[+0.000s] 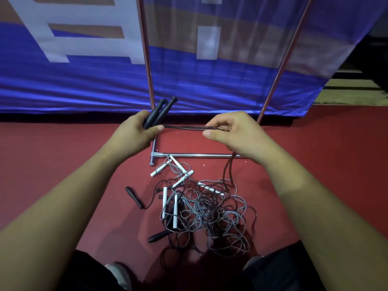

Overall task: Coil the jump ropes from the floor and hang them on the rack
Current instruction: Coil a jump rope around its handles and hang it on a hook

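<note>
My left hand (134, 131) grips the two black handles (159, 112) of one jump rope, their ends pointing up and away. Its dark cord (184, 127) runs taut to my right hand (233, 133), which pinches it between thumb and fingers. From there the cord hangs down to the floor. Below my hands lies a tangled pile of ropes (210, 211), grey and black cords with several white handles (175, 213) and black handles (134, 197). The rack (197, 155) stands just behind the pile: a chrome base bar and two reddish uprights (147, 59) rising out of view.
A blue and white banner (84, 80) hangs close behind the rack, down to the red floor (325, 148). My shoes (117, 271) and dark trouser legs are at the bottom edge, right beside the pile.
</note>
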Action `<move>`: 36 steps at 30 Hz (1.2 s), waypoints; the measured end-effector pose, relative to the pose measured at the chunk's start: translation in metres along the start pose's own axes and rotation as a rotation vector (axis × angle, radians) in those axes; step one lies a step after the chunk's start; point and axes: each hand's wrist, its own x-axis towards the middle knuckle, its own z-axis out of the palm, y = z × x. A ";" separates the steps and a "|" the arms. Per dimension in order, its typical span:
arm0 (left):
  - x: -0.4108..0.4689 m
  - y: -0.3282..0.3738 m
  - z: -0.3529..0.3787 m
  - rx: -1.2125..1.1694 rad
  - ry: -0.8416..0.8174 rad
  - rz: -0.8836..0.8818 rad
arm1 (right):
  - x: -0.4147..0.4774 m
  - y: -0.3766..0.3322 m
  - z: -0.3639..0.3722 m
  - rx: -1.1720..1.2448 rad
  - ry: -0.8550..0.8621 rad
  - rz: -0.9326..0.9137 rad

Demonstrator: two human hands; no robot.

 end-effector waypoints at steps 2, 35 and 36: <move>-0.001 0.001 0.003 0.174 -0.042 0.027 | 0.000 -0.005 0.003 -0.012 0.002 -0.047; -0.017 0.037 0.014 -0.752 -0.150 0.134 | 0.012 0.017 0.001 0.074 0.001 0.059; -0.016 0.035 0.012 -0.746 -0.119 0.114 | 0.010 0.014 0.001 0.049 -0.001 0.030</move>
